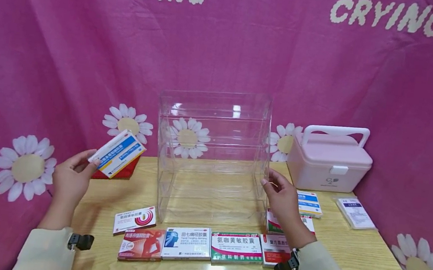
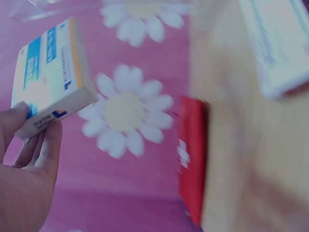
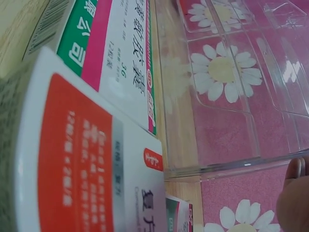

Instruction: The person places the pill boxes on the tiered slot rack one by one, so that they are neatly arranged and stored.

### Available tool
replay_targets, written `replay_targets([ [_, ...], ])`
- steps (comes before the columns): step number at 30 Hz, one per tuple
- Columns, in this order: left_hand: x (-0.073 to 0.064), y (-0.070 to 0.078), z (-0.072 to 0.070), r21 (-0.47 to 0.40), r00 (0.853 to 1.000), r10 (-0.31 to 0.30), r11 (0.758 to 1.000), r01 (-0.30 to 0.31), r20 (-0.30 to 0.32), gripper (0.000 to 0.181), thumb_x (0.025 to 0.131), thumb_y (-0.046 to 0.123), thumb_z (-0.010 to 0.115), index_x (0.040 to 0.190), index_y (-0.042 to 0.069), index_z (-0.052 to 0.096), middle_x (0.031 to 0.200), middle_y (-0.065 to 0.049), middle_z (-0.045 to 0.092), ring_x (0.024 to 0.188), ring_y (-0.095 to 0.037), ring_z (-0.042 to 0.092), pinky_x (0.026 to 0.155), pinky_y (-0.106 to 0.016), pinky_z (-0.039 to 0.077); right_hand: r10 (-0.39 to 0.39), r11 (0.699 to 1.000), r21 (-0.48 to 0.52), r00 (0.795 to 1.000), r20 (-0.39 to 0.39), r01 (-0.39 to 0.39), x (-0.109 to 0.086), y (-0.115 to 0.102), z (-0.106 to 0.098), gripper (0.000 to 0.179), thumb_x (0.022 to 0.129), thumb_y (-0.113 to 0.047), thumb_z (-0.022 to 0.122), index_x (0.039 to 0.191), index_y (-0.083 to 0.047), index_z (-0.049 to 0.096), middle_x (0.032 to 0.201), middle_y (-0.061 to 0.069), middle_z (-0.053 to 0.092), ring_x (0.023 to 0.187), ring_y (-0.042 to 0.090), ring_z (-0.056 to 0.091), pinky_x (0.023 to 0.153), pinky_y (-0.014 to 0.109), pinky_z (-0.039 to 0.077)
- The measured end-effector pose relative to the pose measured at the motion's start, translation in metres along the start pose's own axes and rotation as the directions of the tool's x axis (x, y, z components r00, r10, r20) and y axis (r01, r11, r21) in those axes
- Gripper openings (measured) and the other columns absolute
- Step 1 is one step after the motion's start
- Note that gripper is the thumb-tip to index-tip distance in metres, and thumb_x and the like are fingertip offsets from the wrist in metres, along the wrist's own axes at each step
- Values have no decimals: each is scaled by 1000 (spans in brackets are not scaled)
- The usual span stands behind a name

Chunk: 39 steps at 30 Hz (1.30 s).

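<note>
My left hand (image 1: 72,177) holds up a white, blue and yellow medicine box (image 1: 119,155), pinched at one end between thumb and fingers. In the left wrist view the same medicine box (image 2: 50,72) is tilted, clear of the table. A clear plastic tiered display rack (image 1: 215,116) stands in the middle of the table. At its right side, my right hand (image 1: 282,199) grips the edge, thumb toward the front. Only part of the right hand (image 3: 294,200) shows in the right wrist view, at the side of the rack (image 3: 222,166).
Several medicine boxes, among them a white one with a blue head picture (image 1: 187,243) and a green-and-white one (image 1: 237,248), lie before the rack. A red pouch (image 1: 126,171) lies behind the left hand. A pink lidded case (image 1: 330,161) and a bagged packet (image 1: 356,213) are at right.
</note>
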State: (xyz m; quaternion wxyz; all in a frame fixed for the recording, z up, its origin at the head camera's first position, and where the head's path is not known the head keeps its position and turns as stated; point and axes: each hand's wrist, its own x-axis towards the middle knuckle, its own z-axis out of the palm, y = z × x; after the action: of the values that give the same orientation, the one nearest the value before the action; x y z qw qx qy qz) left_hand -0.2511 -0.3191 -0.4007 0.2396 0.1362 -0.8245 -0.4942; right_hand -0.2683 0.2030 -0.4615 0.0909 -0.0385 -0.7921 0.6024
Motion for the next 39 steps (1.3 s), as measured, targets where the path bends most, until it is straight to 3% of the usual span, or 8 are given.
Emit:
replay_targets([
  [4, 2, 25, -2, -147, 998, -28, 989, 18, -65, 43, 104, 20, 76, 146, 18, 71, 143, -13, 73, 110, -7, 72, 84, -7, 57, -2, 1000, 18, 1000, -16, 2, -2, 2, 2, 47, 111, -24, 67, 157, -15, 60, 151, 12, 65, 134, 28, 61, 93, 3, 52],
  [7, 7, 41, -2, -320, 995, -34, 947, 3, -93, 42, 101, 14, 79, 143, 17, 74, 137, -8, 74, 106, -6, 71, 83, -8, 58, -1, 1000, 29, 1000, -23, 2, -2, 2, 3, 47, 110, -24, 68, 156, -15, 61, 151, 12, 65, 134, 27, 62, 92, 3, 52],
  [10, 11, 57, -1, -392, 995, -41, 920, 2, -92, 42, 100, 14, 80, 141, 20, 75, 138, -7, 74, 109, -9, 72, 86, -12, 59, 3, 1000, 31, 1000, -25, -2, -2, 4, 3, 47, 110, -23, 68, 155, -15, 61, 151, 11, 65, 134, 27, 62, 92, 3, 52],
  [17, 17, 99, 13, -316, 999, -17, 949, 1, -46, 42, 102, 23, 77, 143, 30, 74, 149, -7, 70, 132, -25, 70, 108, -32, 57, 7, 999, 43, 1000, -30, -5, -4, 6, 1, 47, 110, -23, 69, 155, -15, 62, 151, 11, 66, 134, 26, 62, 92, 4, 53],
  [24, 21, 135, 44, -302, 992, 123, 945, -127, -34, 39, 101, 20, 79, 140, 23, 76, 142, -10, 74, 129, -26, 73, 108, -39, 59, 24, 999, 47, 999, -28, -23, -4, 6, 1, 47, 110, -24, 68, 156, -17, 62, 150, 10, 66, 134, 26, 62, 94, 5, 54],
  [29, 23, 160, 66, -299, 972, 234, 925, -233, -35, 38, 101, 16, 80, 139, 17, 77, 136, -13, 77, 122, -23, 76, 105, -35, 61, 29, 999, 20, 999, -24, -29, -2, 5, 1, 48, 110, -27, 68, 157, -20, 61, 153, 7, 65, 137, 25, 61, 100, 9, 55],
  [33, 26, 181, 84, -273, 945, 326, 908, -319, -18, 35, 102, 10, 78, 136, 10, 77, 132, -17, 78, 118, -25, 77, 105, -32, 62, 17, 999, 29, 1000, -24, -17, 0, 5, 1, 47, 110, -24, 69, 156, -19, 62, 152, 8, 65, 137, 26, 61, 98, 9, 55],
  [39, 32, 205, 105, -234, 916, 399, 894, -381, 32, 35, 103, 6, 75, 137, 8, 76, 136, -17, 75, 124, -26, 76, 107, -33, 61, 15, 999, 37, 1000, -19, -14, 2, 3, 1, 47, 110, -26, 69, 155, -19, 62, 149, 9, 67, 134, 25, 63, 95, 7, 55],
])
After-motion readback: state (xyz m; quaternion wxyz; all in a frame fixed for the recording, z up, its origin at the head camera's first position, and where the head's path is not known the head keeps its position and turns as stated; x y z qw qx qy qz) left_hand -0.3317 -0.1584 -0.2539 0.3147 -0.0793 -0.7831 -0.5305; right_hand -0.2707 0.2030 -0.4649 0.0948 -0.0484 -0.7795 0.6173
